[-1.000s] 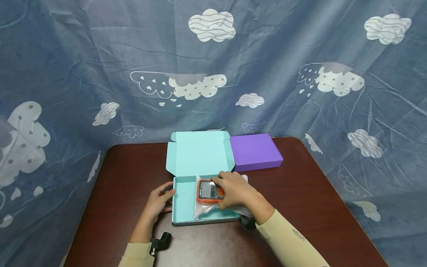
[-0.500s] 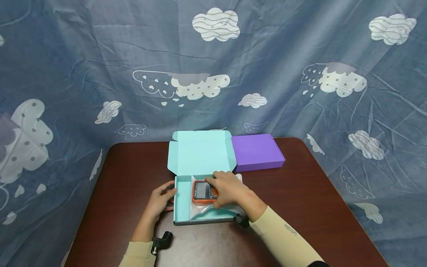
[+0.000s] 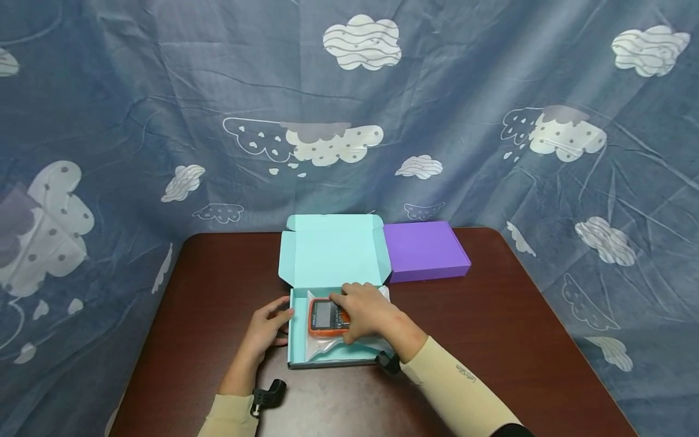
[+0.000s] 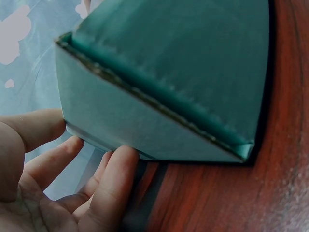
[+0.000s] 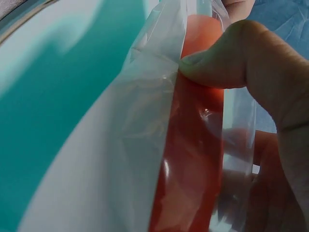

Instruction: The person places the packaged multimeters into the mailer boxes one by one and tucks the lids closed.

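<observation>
Digital multimeter (image 3: 323,317), orange-cased and bagged in clear plastic, lies within the outline of an open teal mailer box (image 3: 298,338); whether it rests on the bottom I cannot tell. Blue curtain cloth (image 3: 448,79) printed with pale clouds fills the background. Before it spreads a red-brown table (image 3: 502,321), rounded at its far corners. On the table, the mailer box has its lid (image 3: 337,253) folded back, away from the person, side flaps spread. A closed purple box (image 3: 426,250) lies just right of the lid. Pale yellow sleeves (image 3: 459,385) cover both forearms. The right hand (image 3: 368,311) is clamped on the bagged multimeter, thumb pressed to its orange side. The left hand (image 3: 264,329) holds its fingers apart, tips touching the outer left wall of the mailer box. The clear bag (image 3: 318,348) reaches past the multimeter on the near side. Each wrist wears a black mount (image 3: 269,394). The grey screen (image 3: 323,314) shows left of the right hand's fingers.
</observation>
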